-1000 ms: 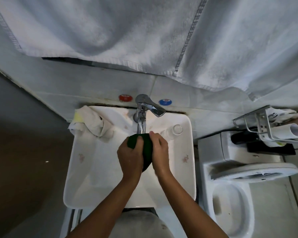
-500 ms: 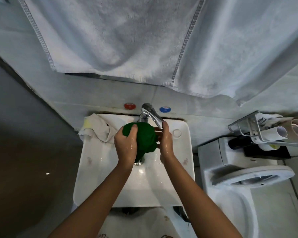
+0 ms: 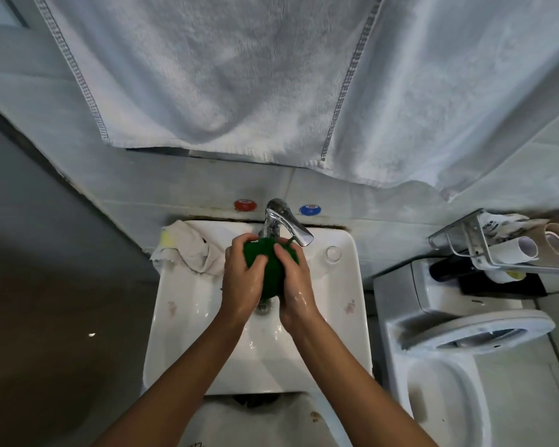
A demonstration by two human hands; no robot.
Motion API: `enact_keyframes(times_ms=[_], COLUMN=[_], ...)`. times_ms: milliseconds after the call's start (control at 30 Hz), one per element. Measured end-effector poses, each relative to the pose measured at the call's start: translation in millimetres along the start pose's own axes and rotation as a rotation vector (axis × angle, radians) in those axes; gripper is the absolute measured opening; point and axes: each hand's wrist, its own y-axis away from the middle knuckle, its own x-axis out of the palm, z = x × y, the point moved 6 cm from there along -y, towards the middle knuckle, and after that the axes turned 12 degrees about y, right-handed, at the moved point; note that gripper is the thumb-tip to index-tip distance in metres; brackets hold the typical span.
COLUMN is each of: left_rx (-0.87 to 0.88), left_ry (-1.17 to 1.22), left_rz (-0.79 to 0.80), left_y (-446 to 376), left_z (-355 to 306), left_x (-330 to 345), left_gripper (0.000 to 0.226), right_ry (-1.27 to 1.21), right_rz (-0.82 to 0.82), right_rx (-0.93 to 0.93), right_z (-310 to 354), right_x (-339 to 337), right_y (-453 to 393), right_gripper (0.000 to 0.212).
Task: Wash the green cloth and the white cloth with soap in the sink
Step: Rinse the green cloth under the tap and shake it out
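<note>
Green fabric, the green cloth [image 3: 269, 267], is bunched into a ball between two wet hands above the basin of a white ceramic sink [image 3: 342, 321], seen from above. The left hand [image 3: 242, 280] wraps around the cloth's left side with fingers curled over the top and the thumb pressed into the front of the bundle. The right hand [image 3: 296, 285] grips the right side, fingers curled around the cloth and the thumb lying across its upper part. Both hands glisten with water. The cloth is held just under the spout of a chrome tap [image 3: 279, 222], which stands at the back centre of the sink; a red marker [image 3: 245, 204] sits on the wall to the tap's left and a blue marker [image 3: 309, 210] to its right. The white cloth [image 3: 192, 250] lies crumpled on the sink's back left corner, draped over the rim, just beside the left hand but not touching it. A round drain [image 3: 262, 308] shows in the basin below the hands. A large white towel [image 3: 239, 75] hangs above the sink. To the right stand a white toilet [image 3: 449, 382] and a metal rack [image 3: 484, 246] holding rolled paper.
</note>
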Motion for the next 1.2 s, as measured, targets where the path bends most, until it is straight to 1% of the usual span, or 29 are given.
enact_keyframes(times_ms=[67,167,267,333,400,467,567,633,733,767,833,900,933,967,1033,1067,1100,1133,1167,1200], left_rx=[-0.012,-0.027,0.016,0.019,-0.022,-0.052,-0.066,-0.077,-0.066,-0.057,-0.029,0.005,0.041,0.099,0.321,0.438,0.519,0.554,0.554,0.529], left_ry=[0.07,0.126,0.084,0.06,0.058,0.036,-0.008,-0.036,-0.087,-0.11,-0.146,-0.202,-0.218,-0.212,-0.215,-0.259,-0.311,-0.358,-0.382,-0.377], left_rz=[-0.012,-0.069,-0.226,-0.319,-0.372,-0.401,-0.393,-0.387,-0.375,-0.368,-0.341,-0.283,-0.24,-0.186,-0.085,-0.033,0.009,0.032,0.029,0.002], left_y=[0.8,6.2,7.1,5.3,4.1,4.3,2.3,1.0,0.3,-0.3,-2.2,-3.2,-2.2,0.2,9.1,14.4,19.0,21.2,20.9,19.6], left_z=[-0.7,3.2,2.7,5.2,13.7,22.0,33.7,41.1,46.2,45.4,40.1,36.5,35.5,34.1,25.5,22.4,20.3,19.9,19.1,16.9], left_x=[-1.1,-5.3,-15.0,-22.4,-28.5,-33.9,-40.4,-45.1,-48.2,-48.4,-48.3,-48.8,-49.9,-50.6,-53.4,-53.6,-52.9,-52.5,-52.1,-52.5], left_gripper=[0.03,0.026,0.016,0.018,0.02,0.02,0.02,0.02,0.024,0.025,0.024,0.02,0.022,0.028,0.045,0.05,0.051,0.051,0.051,0.051], right_ry=[-0.015,-0.011,0.025,0.036,0.016,0.03,0.079,0.144,0.152,0.137,0.106,0.093,0.088,0.09,0.101,0.098,0.086,0.079,0.073,0.08], right_rz=[-0.058,-0.092,-0.12,-0.137,-0.148,-0.166,-0.178,-0.18,-0.201,-0.204,-0.18,-0.119,-0.077,-0.027,0.093,0.136,0.169,0.185,0.191,0.18], right_rx=[-0.036,-0.094,-0.098,-0.036,0.002,0.035,0.048,0.039,0.083,0.096,0.102,0.127,0.141,0.161,0.237,0.273,0.302,0.312,0.302,0.263], right_z=[2.5,4.4,-5.1,-14.9,-23.2,-32.9,-43.7,-48.0,-55.8,-58.3,-59.2,-55.5,-52.2,-49.0,-44.1,-41.6,-38.6,-35.2,-31.1,-25.7], right_x=[5.9,15.1,27.2,33.1,36.5,38.5,42.8,43.3,43.6,44.1,46.4,45.7,44.3,42.7,42.0,43.1,44.7,46.2,47.1,47.2], right_y=[1.9,1.6,-2.1,-5.2,-11.0,-17.6,-23.0,-24.8,-26.2,-25.0,-22.4,-23.1,-24.7,-27.6,-29.7,-28.2,-25.3,-22.3,-19.2,-15.8], right_gripper=[0.019,0.009,0.012,0.019,0.014,0.021,0.023,0.03,0.038,0.036,0.026,0.017,0.012,0.013,0.034,0.046,0.056,0.064,0.068,0.067])
